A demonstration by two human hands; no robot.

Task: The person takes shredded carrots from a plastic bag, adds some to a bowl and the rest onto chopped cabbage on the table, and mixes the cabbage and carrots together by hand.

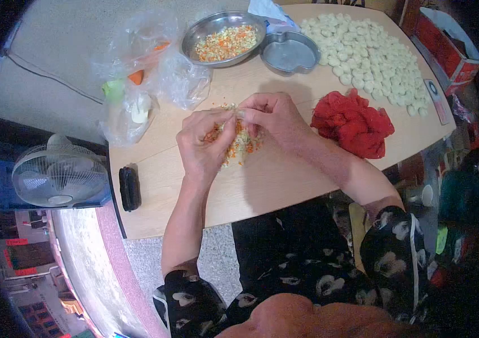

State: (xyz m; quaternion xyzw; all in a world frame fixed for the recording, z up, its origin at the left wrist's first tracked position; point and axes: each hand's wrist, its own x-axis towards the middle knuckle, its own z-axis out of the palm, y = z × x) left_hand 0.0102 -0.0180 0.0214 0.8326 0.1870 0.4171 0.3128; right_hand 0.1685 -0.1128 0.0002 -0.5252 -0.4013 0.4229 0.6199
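Note:
Above the middle of the table, my left hand [203, 141] and my right hand [276, 115] meet at the fingertips. Both are closed in a pinch around something small and pale, mostly hidden by the fingers. Directly beneath them lies a loose heap of finely chopped orange and pale green vegetables [242, 147] on the bare wood. Beyond the hands, a round metal bowl [190, 38] holds more of the same chopped mix. Beside that bowl stands a grey metal pan [289, 53]. A crumpled red mesh cloth [352, 124] rests to the right of my right forearm.
Many small pale rounds [371, 62] cover the far right of the table [166, 208]. Clear plastic bags [183, 84] with a carrot piece [136, 77] lie at the left. A black case [129, 188] sits near the left edge, beside a fan [59, 172]. A red box [448, 50] stands beyond the right edge.

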